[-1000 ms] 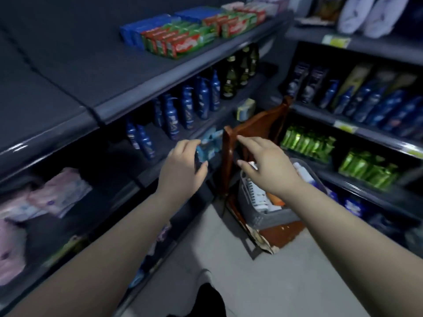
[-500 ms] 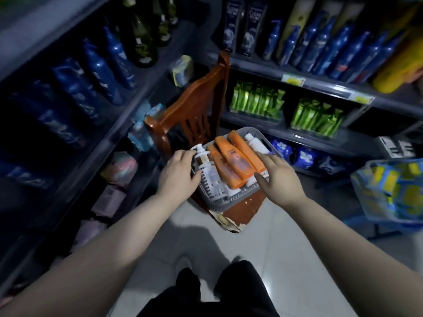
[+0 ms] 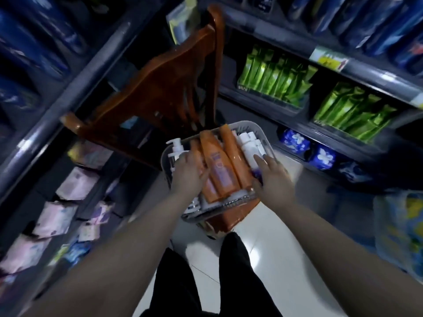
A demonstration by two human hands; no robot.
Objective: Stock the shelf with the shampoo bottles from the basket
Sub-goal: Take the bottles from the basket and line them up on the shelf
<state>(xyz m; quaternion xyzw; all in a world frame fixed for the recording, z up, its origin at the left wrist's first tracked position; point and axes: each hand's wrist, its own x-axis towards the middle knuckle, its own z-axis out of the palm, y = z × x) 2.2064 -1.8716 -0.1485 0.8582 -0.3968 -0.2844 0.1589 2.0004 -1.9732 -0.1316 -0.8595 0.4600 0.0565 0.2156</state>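
Note:
A grey plastic basket point(image 3: 263, 136) sits on the seat of a brown wooden chair point(image 3: 164, 81). In it lie three orange shampoo bottles point(image 3: 217, 163), white bottles point(image 3: 248, 143) on the right and a white pump bottle point(image 3: 177, 147) on the left. My left hand point(image 3: 190, 173) lies over the left orange bottle with its fingers spread on it. My right hand point(image 3: 270, 177) rests on the white and purple bottles at the basket's right side, fingers straight. Motion blur hides whether either thumb hooks a bottle.
Shelves with dark blue bottles point(image 3: 57, 30) and pink packs point(image 3: 75, 184) run along the left. Green packs point(image 3: 274, 76) and more blue bottles point(image 3: 366, 19) fill the shelves behind the chair. A blue and yellow bag point(image 3: 400, 229) stands at the right on the white floor.
The view has swung down from the shelves to the basket. Both hands have dropped from in front of the shelf onto the bottles in the basket.

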